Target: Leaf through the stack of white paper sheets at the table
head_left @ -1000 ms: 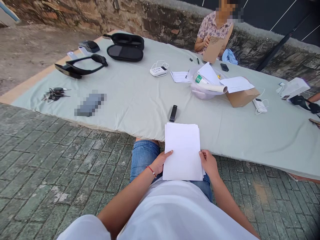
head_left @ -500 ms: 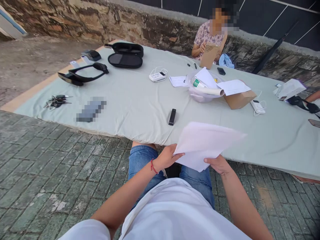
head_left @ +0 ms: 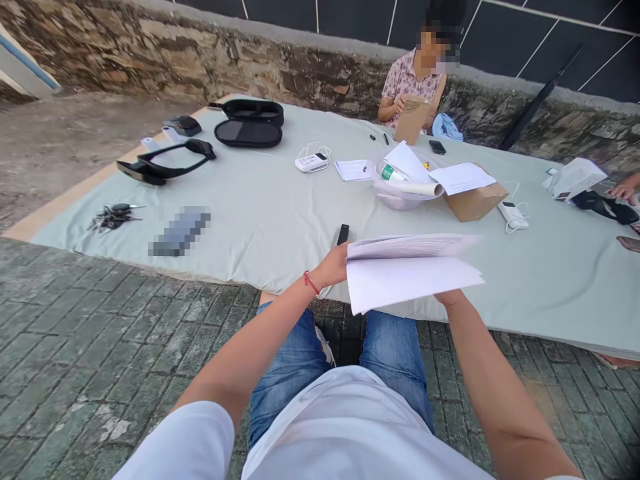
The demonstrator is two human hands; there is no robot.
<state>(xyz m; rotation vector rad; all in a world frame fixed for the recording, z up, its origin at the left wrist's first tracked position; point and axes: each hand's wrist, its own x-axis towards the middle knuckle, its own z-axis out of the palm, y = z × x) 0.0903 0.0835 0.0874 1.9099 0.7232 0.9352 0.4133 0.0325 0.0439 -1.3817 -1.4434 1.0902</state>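
Observation:
Several white paper sheets [head_left: 410, 283], parted into an upper and a lower layer, are held over the table's near edge. My left hand [head_left: 334, 265] is closed on their left side, with its fingertips partly behind the paper. Under the right part of the sheets, my right hand [head_left: 450, 297] grips from below; its fingers are mostly hidden by the paper. Just beyond my left hand lies a black stapler-like object [head_left: 343, 235], its near end covered by the hand and sheets.
On the cloth-covered table [head_left: 260, 220] lie keys [head_left: 114, 217], a blurred phone-like slab [head_left: 180, 232], black headgear [head_left: 167, 162], an open black case [head_left: 249, 123], a white device [head_left: 313, 162], a plastic bowl [head_left: 400, 197] and a cardboard box [head_left: 475, 202]. A person sits opposite; another person's hand [head_left: 625, 190] shows at right.
Both hands have raised the sheets and tilted them away from me. The stack has spread apart into two layers, and my right fingers have gone behind it. The view has shifted slightly.

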